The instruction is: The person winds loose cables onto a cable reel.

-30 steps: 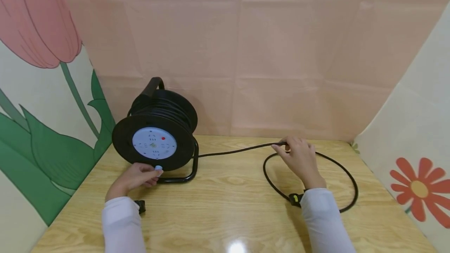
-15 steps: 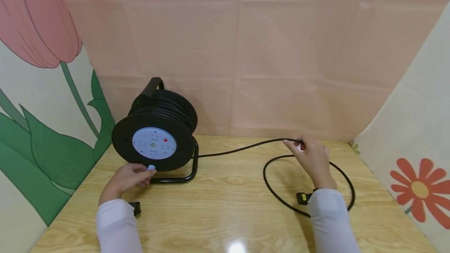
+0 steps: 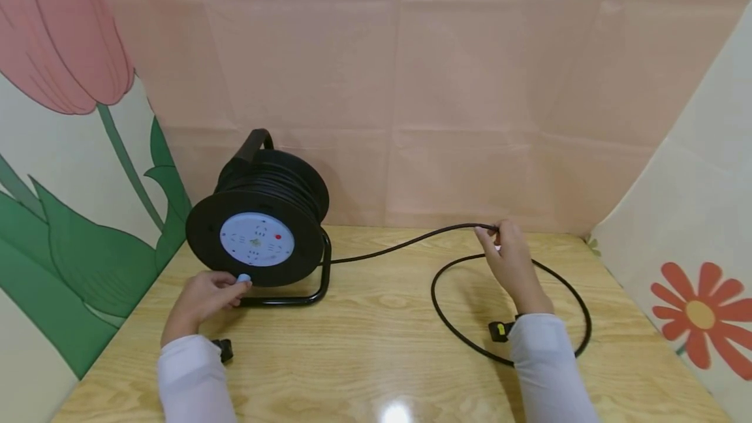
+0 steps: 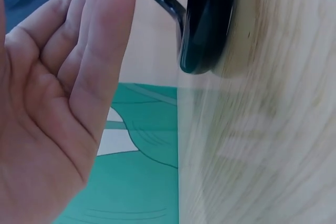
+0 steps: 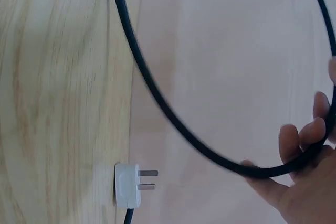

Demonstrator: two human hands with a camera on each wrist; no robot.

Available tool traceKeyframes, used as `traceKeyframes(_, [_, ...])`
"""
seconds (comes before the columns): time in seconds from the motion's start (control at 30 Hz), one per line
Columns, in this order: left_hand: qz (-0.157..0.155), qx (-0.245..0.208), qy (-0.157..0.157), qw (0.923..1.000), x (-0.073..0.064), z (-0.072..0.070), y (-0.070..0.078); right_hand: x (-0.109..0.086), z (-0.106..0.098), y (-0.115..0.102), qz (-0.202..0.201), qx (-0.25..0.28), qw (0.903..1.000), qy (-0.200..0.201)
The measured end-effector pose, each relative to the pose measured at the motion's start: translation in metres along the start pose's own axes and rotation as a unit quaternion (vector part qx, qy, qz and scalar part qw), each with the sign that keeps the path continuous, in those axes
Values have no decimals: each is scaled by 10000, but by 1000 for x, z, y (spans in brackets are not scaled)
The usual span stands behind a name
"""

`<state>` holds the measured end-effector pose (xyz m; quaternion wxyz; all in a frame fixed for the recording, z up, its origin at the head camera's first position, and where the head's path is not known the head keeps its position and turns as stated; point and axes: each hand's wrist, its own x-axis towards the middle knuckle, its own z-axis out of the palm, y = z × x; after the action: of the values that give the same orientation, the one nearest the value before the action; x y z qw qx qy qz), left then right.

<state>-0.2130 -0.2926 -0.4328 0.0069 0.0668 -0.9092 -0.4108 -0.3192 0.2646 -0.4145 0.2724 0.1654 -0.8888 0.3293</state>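
A black cable reel (image 3: 207, 234) with a pale blue socket panel (image 3: 257, 240) stands on the left of the table. My left hand (image 3: 205, 296) pinches the small pale blue knob (image 3: 243, 278) at the lower edge of the reel's front disc. From the reel a black cable (image 3: 405, 248) runs right to my right hand (image 3: 517, 266), which holds it above the table between thumb and fingers. Beyond the hand the cable lies in a wide loop. In the right wrist view the cable curves through the fingers, and a white two-pin plug (image 5: 126, 186) rests on the table.
The reel sits on a black tube stand (image 3: 294, 301). The wooden table (image 3: 376, 344) meets a pink backdrop (image 3: 399, 116) behind and flower-printed panels at both sides. Black wrist cameras are strapped under both wrists.
The knob and my left hand have moved left, and the socket panel has turned clockwise. My right hand went right along the cable, then slightly back left and up, lifting the cable.
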Motion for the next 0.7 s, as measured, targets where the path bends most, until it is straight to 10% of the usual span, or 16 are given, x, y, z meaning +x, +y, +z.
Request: traceKeyframes(0.7, [-311, -216, 783, 9962, -12, -16, -6, -7, 7, -12, 252, -635, 9975, -161])
